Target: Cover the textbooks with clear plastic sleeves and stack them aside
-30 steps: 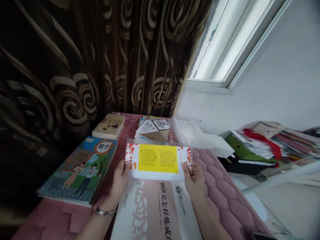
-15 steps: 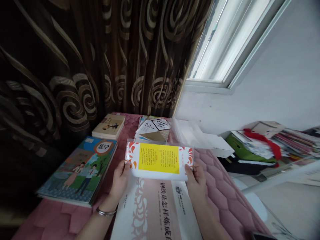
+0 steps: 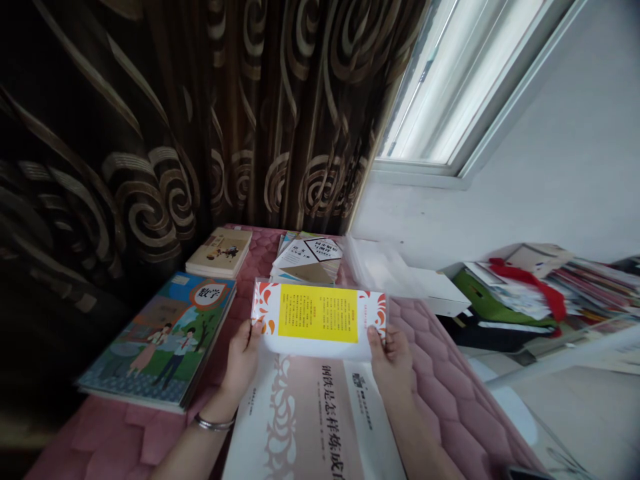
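- Left forearm (image 3: 193,443), bare, slants in from the near edge, running far and right.
- Left wrist (image 3: 227,400) roughly in line with it.
- Left hand (image 3: 243,359): fingers curled, thumb drawn in, pinch grip.
- Right forearm (image 3: 417,433), also bare, angles far and left.
- Right hand (image 3: 393,357): thumb uppermost, pointing far; fingers bent to its right, pinching.
- Hands about level, well apart.

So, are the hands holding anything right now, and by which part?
Yes: the left hand and right hand hold the yellow-and-white printed flap, each gripping it at one of its two short ends.
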{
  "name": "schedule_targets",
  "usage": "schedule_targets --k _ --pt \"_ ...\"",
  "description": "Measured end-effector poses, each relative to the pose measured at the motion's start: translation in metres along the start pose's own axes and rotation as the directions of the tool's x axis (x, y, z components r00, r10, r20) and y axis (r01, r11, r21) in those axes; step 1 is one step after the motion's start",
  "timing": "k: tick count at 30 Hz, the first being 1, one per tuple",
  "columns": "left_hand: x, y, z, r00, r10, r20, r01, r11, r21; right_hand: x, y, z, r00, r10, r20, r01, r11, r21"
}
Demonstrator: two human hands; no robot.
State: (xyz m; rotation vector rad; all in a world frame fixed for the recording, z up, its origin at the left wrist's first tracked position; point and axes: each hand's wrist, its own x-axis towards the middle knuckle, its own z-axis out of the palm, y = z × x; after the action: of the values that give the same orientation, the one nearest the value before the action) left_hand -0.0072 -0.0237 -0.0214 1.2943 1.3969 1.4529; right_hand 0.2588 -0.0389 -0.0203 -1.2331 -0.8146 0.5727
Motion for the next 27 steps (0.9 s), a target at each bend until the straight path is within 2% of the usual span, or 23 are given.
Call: schedule_targets --k 7,11,17,22,27 --pt "0.001 0.003 0.001 1.0 0.003 -0.016 -0.003 1.0 -0.011 0.001 -0.008 -0.008 0.99 0.03 0.14 -0.038 0.998 0.051" --pt "-0.001 0.009 0.001 0.999 -0.047 -0.006 0.046 0.996 -0.071 0.003 -0.007 -0.012 0.982 0.022 0.185 -0.039 0.995 0.089" --pt "-0.003 0.016 -0.003 0.995 -0.098 -0.014 0.095 0.983 -0.16 0.005 -0.006 -0.009 0.984 0.003 0.179 -0.016 0.997 0.071" --pt "-0.003 0.019 -0.003 0.998 -0.055 -0.009 0.054 0.989 -0.135 0.005 -0.001 -0.008 0.99 -0.006 0.138 0.001 0.999 0.035" --pt "-0.002 0.011 -0.001 0.999 -0.035 -0.001 0.034 0.99 -0.137 0.005 0.0 -0.007 0.992 -0.024 0.125 0.026 1.0 -0.012"
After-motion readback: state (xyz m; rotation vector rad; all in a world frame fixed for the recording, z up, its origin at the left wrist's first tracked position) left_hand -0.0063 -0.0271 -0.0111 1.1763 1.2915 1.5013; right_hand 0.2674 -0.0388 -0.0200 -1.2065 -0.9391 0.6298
